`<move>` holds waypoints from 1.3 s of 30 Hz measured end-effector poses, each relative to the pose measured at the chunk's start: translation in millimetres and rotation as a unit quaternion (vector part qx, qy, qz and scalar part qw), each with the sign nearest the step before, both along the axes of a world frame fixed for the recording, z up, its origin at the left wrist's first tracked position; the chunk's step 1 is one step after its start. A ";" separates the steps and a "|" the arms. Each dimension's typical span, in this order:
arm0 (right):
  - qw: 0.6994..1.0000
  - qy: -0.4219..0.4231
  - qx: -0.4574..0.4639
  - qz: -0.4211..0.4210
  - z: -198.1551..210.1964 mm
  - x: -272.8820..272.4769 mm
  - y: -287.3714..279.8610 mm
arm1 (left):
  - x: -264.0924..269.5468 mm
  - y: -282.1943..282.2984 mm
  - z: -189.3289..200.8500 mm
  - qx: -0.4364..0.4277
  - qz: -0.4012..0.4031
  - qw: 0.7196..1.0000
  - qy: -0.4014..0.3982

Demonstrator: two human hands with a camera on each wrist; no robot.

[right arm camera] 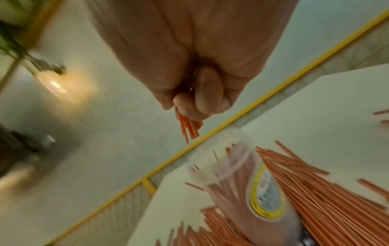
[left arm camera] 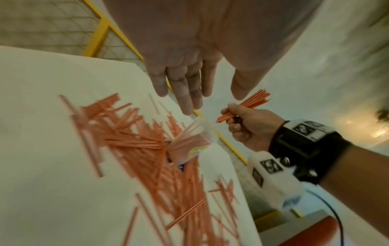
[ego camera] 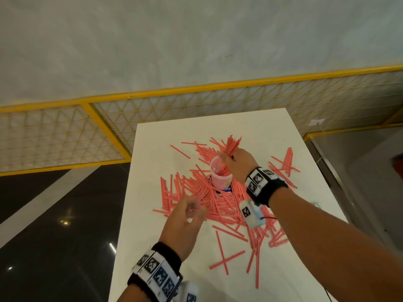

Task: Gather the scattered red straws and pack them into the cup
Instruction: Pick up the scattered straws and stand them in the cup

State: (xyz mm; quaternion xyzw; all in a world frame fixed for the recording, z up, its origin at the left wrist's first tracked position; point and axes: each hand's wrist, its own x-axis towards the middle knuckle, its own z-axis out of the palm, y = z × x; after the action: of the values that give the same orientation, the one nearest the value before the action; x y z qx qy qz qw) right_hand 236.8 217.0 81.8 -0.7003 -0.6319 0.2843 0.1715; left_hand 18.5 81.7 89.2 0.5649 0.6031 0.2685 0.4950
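Note:
Red straws (ego camera: 196,192) lie scattered in a thick heap over the white table (ego camera: 261,131). A clear plastic cup (ego camera: 220,177) stands upright in the middle of the heap with several straws inside; it also shows in the left wrist view as the cup (left arm camera: 193,141) and in the right wrist view as the cup (right arm camera: 242,183). My right hand (ego camera: 229,159) grips a bundle of straws (ego camera: 232,146) just above the cup's mouth, their lower ends (right arm camera: 189,129) pointing down at it. My left hand (ego camera: 192,211) hovers blurred over the heap's near left side, fingers (left arm camera: 185,93) straight, holding nothing.
A yellow-framed mesh fence (ego camera: 196,101) runs behind the table's far edge. Dark glossy floor (ego camera: 54,225) lies to the left. More straws (ego camera: 226,260) are spread toward the near edge and a cluster (ego camera: 285,162) lies at the right. A small metal object (ego camera: 317,204) sits at the right edge.

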 end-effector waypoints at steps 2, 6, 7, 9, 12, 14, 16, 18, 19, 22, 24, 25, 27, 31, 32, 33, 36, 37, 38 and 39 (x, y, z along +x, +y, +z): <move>0.999 -0.008 -0.041 0.013 -14.9 -2.7 13.1 | -14.7 -11.7 -13.8 -0.029 0.008 0.999 0.013; 0.998 0.011 -0.057 0.016 -28.8 -9.4 18.8 | -35.7 -29.8 -39.0 -0.071 0.006 0.997 0.028; 0.998 0.022 -0.055 0.008 -28.4 -10.4 18.9 | -38.2 -32.0 -43.0 -0.076 0.001 0.996 0.039; 0.998 0.032 -0.051 -0.015 -22.8 -8.5 16.1 | -40.6 -34.8 -51.5 -0.083 -0.013 0.995 0.058; 0.998 0.036 -0.003 -0.053 -14.5 9.3 3.8 | -40.2 -33.9 -66.5 -0.104 -0.030 0.991 0.076; 0.994 0.049 0.015 -0.094 -17.4 30.9 -11.2 | -39.0 -31.4 -77.3 -0.117 -0.043 0.989 0.086; 0.989 0.032 0.006 -0.143 -32.6 59.7 -26.7 | -37.1 -29.0 -86.8 -0.120 -0.059 0.986 0.100; 0.982 -0.014 -0.023 -0.185 -57.0 92.8 -39.2 | -36.3 -27.0 -96.5 -0.123 -0.072 0.983 0.118; 0.978 -0.038 -0.041 -0.202 -69.8 109.4 -43.8 | -36.4 -26.5 -101.4 -0.126 -0.078 0.981 0.127; 0.960 -0.110 -0.129 -0.224 -97.1 143.8 -53.7 | -37.1 -26.4 -111.5 -0.127 -0.093 0.976 0.151; 0.948 -0.134 -0.187 -0.219 -108.7 150.7 -60.1 | -35.0 -28.1 -114.3 -0.128 -0.112 0.970 0.172; 0.945 -0.143 -0.205 -0.210 -113.7 148.5 -63.0 | -32.9 -28.7 -114.8 -0.130 -0.126 0.966 0.183; 0.946 -0.167 -0.223 -0.168 -119.4 134.2 -69.5 | -27.1 -30.1 -115.9 -0.137 -0.157 0.957 0.202; 0.959 -0.166 -0.204 -0.104 -124.5 89.6 -85.8 | -11.6 -28.6 -124.6 -0.136 -0.199 0.941 0.238; 0.962 -0.161 -0.199 -0.100 -125.4 79.7 -90.2 | -7.5 -27.6 -127.3 -0.133 -0.207 0.938 0.244; 0.963 -0.158 -0.194 -0.097 -125.6 70.3 -94.4 | -4.1 -26.8 -129.3 -0.129 -0.215 0.935 0.250; 0.967 -0.131 -0.186 -0.118 -127.4 50.8 -98.0 | 2.2 -23.8 -132.6 -0.117 -0.228 0.930 0.263; 0.966 -0.118 -0.190 -0.130 -128.3 46.6 -96.4 | 2.9 -22.6 -132.7 -0.115 -0.228 0.929 0.266; 0.964 -0.111 -0.195 -0.142 -128.1 43.6 -94.6 | 3.0 -21.6 -132.8 -0.113 -0.228 0.929 0.267; 0.961 -0.110 -0.203 -0.150 -128.0 41.2 -93.4 | 2.2 -20.7 -132.3 -0.111 -0.227 0.930 0.268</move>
State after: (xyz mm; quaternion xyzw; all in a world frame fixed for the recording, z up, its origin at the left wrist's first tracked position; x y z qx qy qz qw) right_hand 278.0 123.6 -46.3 -0.8343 -0.4634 0.2986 -0.0042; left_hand 20.6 61.0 -43.1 0.6792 0.5949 -0.0815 0.4221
